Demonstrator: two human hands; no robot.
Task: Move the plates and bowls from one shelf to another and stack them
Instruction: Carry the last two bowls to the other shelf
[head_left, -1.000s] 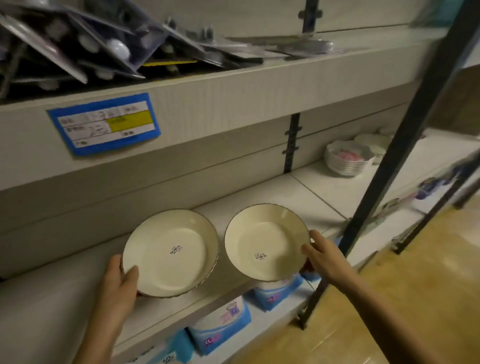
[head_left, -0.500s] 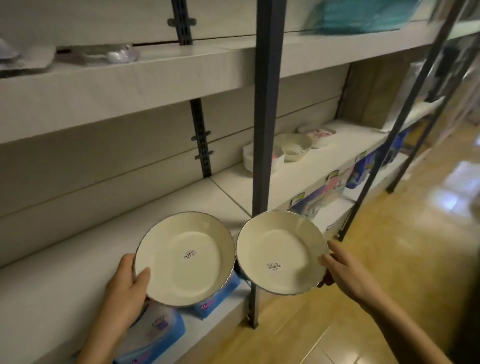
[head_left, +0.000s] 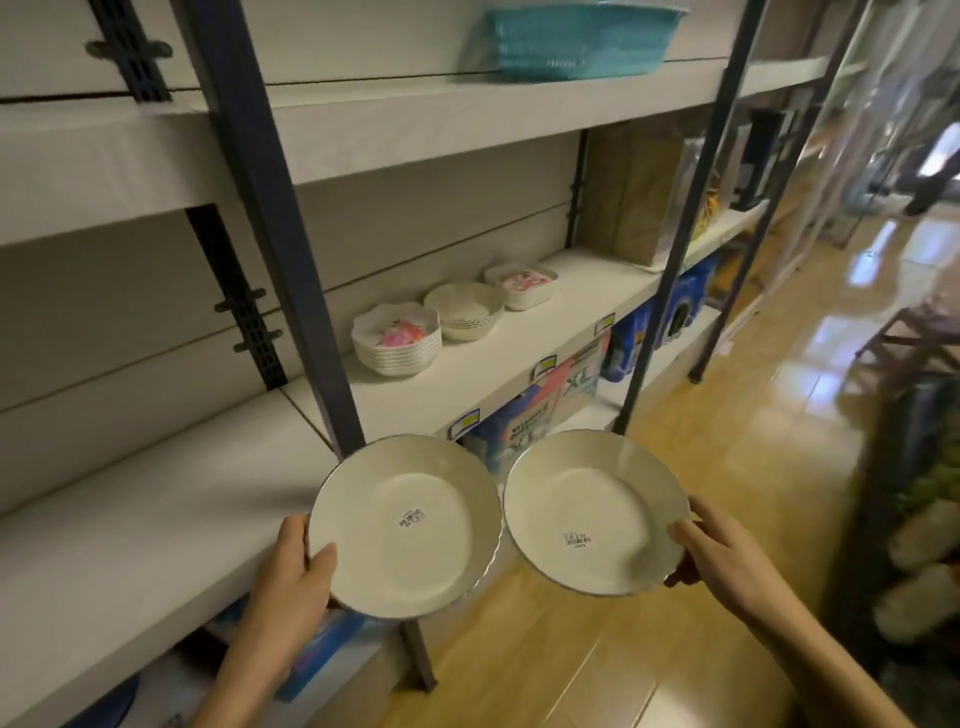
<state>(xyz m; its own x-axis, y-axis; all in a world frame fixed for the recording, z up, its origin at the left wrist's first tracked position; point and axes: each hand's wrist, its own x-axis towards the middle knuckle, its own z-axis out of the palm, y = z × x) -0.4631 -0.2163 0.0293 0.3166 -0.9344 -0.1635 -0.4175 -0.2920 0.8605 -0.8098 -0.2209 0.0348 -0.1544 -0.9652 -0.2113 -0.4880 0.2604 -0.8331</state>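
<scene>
Collision is the chief risk: the left plate (head_left: 405, 525) and the right plate (head_left: 592, 512) hang in the air side by side, rims nearly touching, just in front of the dark shelf post (head_left: 291, 260), and a careless swing could chip either. Each is held only at its near edge, the left hand (head_left: 291, 577) with its thumb over the rim and the right hand (head_left: 722, 556) pinching likewise, so a tilt could drop one onto the glossy floor (head_left: 727, 415). The white shelf (head_left: 519, 343) beyond carries a stack of flowered bowls (head_left: 396, 338) with two more stacks beside it; a teal basket (head_left: 576, 36) sits above.
</scene>
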